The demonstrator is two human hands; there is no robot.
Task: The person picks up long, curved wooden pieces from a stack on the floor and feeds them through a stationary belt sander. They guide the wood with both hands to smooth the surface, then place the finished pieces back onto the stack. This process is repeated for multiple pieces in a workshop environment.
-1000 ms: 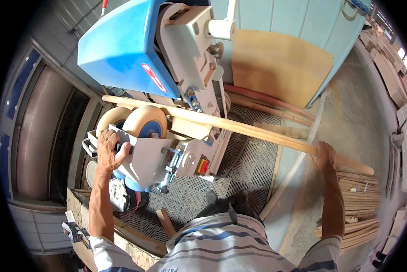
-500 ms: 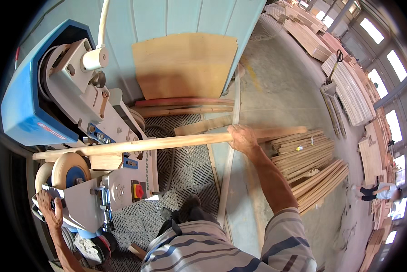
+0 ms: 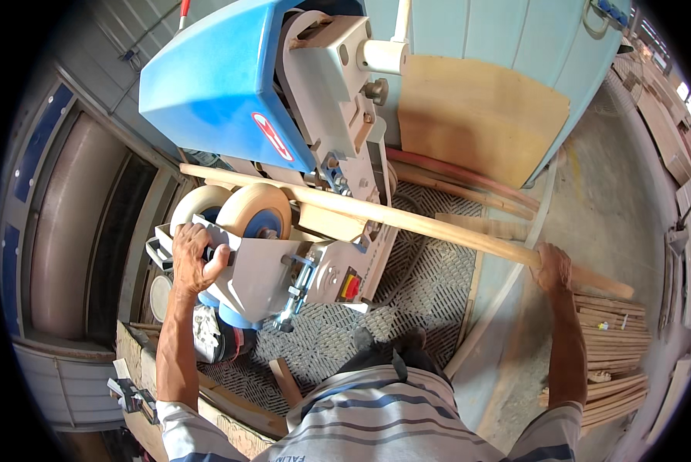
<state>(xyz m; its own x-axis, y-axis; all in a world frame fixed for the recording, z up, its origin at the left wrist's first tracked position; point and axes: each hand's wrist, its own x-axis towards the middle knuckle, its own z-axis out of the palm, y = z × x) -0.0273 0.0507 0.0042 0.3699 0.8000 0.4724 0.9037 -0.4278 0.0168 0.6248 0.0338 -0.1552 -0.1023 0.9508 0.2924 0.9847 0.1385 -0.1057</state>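
A long round wooden pole (image 3: 430, 225) lies across a blue and white belt sanding machine (image 3: 334, 100). My right hand (image 3: 553, 268) is wrapped round the pole toward its right end, beyond the machine. The pole's left part runs over two pale rubber wheels (image 3: 254, 209) with blue hubs and passes below the blue hood (image 3: 214, 88). My left hand (image 3: 197, 258) is closed on the dark handle of the white wheel housing, thumb lying to the right. A red and yellow switch (image 3: 350, 287) sits on the machine's front.
Several wooden poles (image 3: 611, 327) lie stacked on the floor at right. A brown board (image 3: 480, 112) leans on the pale blue wall, with loose strips (image 3: 469, 185) below it. My feet stand on a patterned mat (image 3: 330, 339). A large roller (image 3: 80, 227) is at far left.
My view has turned left, so the machine and pole sit farther right in the picture. Both hands keep their grips; the pole's place on the wheels looks much the same.
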